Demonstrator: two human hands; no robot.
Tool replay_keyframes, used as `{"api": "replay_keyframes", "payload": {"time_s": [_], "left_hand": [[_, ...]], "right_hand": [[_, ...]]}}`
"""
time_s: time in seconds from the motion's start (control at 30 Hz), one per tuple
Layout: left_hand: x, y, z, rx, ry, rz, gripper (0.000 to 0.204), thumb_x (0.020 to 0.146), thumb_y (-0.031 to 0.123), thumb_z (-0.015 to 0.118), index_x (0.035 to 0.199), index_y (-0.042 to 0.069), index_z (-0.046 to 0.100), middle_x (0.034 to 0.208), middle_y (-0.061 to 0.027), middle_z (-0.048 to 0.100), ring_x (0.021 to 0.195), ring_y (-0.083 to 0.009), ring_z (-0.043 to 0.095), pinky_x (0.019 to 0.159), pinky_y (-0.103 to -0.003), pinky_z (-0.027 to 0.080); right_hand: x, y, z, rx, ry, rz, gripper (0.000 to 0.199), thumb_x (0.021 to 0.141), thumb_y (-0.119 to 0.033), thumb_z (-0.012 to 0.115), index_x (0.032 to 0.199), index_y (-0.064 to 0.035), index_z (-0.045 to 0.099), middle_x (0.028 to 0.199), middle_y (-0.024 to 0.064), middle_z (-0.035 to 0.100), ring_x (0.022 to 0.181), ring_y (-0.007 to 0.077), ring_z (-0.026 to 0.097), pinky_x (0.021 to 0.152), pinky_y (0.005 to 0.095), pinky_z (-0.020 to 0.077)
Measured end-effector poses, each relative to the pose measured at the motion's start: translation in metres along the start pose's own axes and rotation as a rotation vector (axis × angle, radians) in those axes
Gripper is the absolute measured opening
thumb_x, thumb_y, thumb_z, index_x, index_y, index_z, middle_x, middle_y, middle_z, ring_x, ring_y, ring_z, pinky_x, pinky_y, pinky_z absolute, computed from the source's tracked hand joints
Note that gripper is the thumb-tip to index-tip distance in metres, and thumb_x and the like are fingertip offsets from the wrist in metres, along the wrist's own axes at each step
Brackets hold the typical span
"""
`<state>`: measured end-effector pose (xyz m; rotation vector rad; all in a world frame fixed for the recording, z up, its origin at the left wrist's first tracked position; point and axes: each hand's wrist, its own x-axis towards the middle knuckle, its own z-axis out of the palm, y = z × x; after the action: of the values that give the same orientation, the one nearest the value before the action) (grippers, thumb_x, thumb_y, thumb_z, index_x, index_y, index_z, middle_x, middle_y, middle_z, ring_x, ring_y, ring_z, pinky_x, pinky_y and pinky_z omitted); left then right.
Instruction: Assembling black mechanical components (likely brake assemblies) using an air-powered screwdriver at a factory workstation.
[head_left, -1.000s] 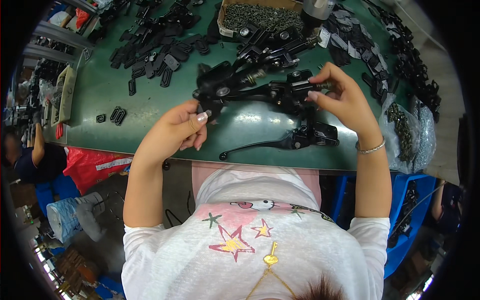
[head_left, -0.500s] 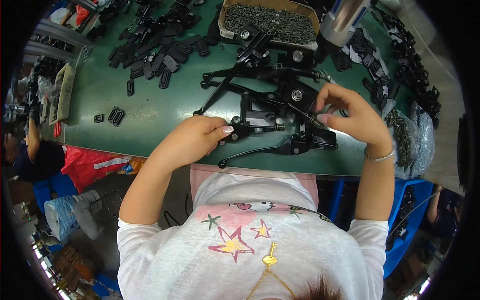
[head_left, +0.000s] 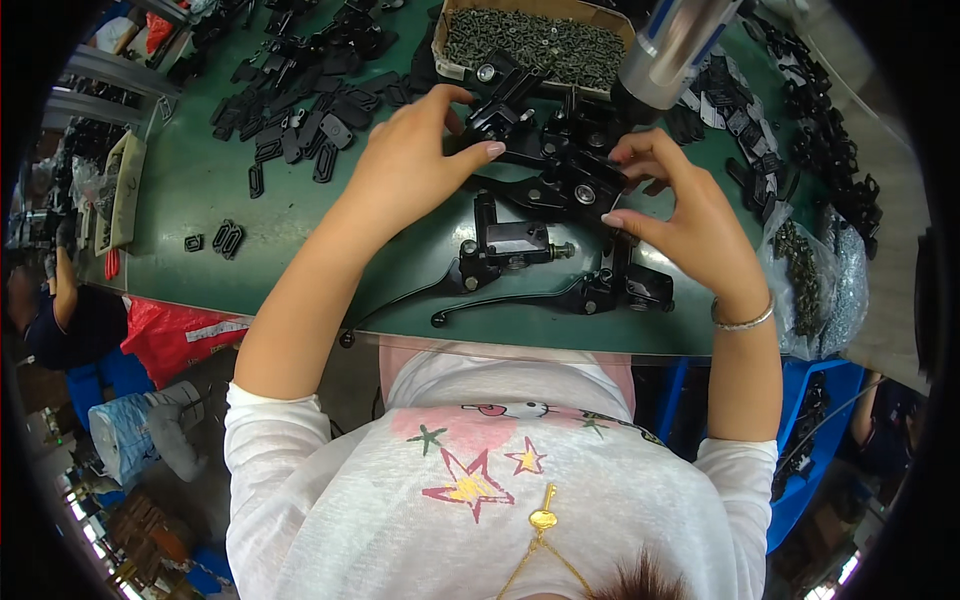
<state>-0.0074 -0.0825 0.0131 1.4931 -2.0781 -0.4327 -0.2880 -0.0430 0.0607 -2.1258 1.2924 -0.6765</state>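
Several black brake lever assemblies with small reservoirs lie on the green table before me. My left hand [head_left: 450, 132] reaches to the farthest-left brake lever assembly [head_left: 500, 112], thumb and fingers spread beside it. At the middle brake lever assembly [head_left: 585, 192], my right hand [head_left: 640, 190] has its fingertips and thumb around the right end of the reservoir. Nearer to me rest a third brake lever assembly [head_left: 515, 240], its lever pointing down left, and another brake lever assembly [head_left: 590, 293] close to the table edge. No hand touches these two.
A carton of small screws [head_left: 535, 40] stands at the back. A silver power driver [head_left: 665, 55] hangs just beyond my right hand. Black flat covers [head_left: 320, 125] are heaped at the back left, more parts [head_left: 735, 110] at the right. Plastic bags [head_left: 820, 280] lie at the right edge.
My left hand has let go of the near brake lever assembly and moved up and away to the far one. My right hand has moved slightly away from me and closed around the middle one's end.
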Motion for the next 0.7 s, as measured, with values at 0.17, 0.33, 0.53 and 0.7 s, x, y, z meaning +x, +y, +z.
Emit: {"api": "replay_keyframes", "payload": {"time_s": [0.17, 0.33, 0.53, 0.7], "left_hand": [[0.014, 0.006, -0.001, -0.081, -0.233, -0.154, 0.039, 0.086, 0.02, 0.072, 0.121, 0.011, 0.056, 0.089, -0.0114, 0.066, 0.082, -0.0282, 0.067, 0.071, -0.038, 0.052], [0.008, -0.011, 0.006, -0.174, -0.051, 0.054, 0.04, 0.086, 0.01, 0.069, 0.124, 0.013, 0.059, 0.088, -0.0091, 0.065, 0.077, -0.0273, 0.066, 0.068, -0.037, 0.052], [-0.003, -0.017, -0.016, 0.131, 0.193, 0.323, 0.043, 0.081, -0.001, 0.064, 0.119, 0.018, 0.068, 0.085, -0.0065, 0.063, 0.074, -0.0264, 0.065, 0.063, -0.035, 0.052], [-0.014, -0.038, -0.018, 0.372, 0.22, 0.477, 0.046, 0.077, -0.005, 0.064, 0.115, 0.019, 0.071, 0.088, -0.006, 0.064, 0.075, -0.0258, 0.065, 0.062, -0.035, 0.052]], "right_hand": [[0.007, -0.005, -0.005, 0.062, -0.186, 0.197, 0.056, 0.074, -0.008, 0.08, 0.125, -0.0062, 0.058, 0.107, 0.0112, 0.069, 0.1, 0.0264, 0.066, 0.089, 0.0355, 0.0497], [0.01, -0.008, 0.009, -0.07, -0.111, 0.036, 0.054, 0.074, -0.007, 0.079, 0.125, -0.0063, 0.06, 0.108, 0.0141, 0.069, 0.104, 0.0307, 0.066, 0.091, 0.0351, 0.0496], [0.0, 0.006, 0.003, -0.173, -0.113, 0.028, 0.053, 0.073, -0.007, 0.079, 0.123, -0.0058, 0.061, 0.108, 0.012, 0.07, 0.101, 0.0276, 0.067, 0.09, 0.034, 0.05], [0.006, 0.037, -0.017, 0.137, -0.059, 0.154, 0.048, 0.078, -0.007, 0.077, 0.123, -0.0058, 0.062, 0.115, 0.0065, 0.067, 0.101, 0.0209, 0.065, 0.092, 0.0327, 0.0495]]}}
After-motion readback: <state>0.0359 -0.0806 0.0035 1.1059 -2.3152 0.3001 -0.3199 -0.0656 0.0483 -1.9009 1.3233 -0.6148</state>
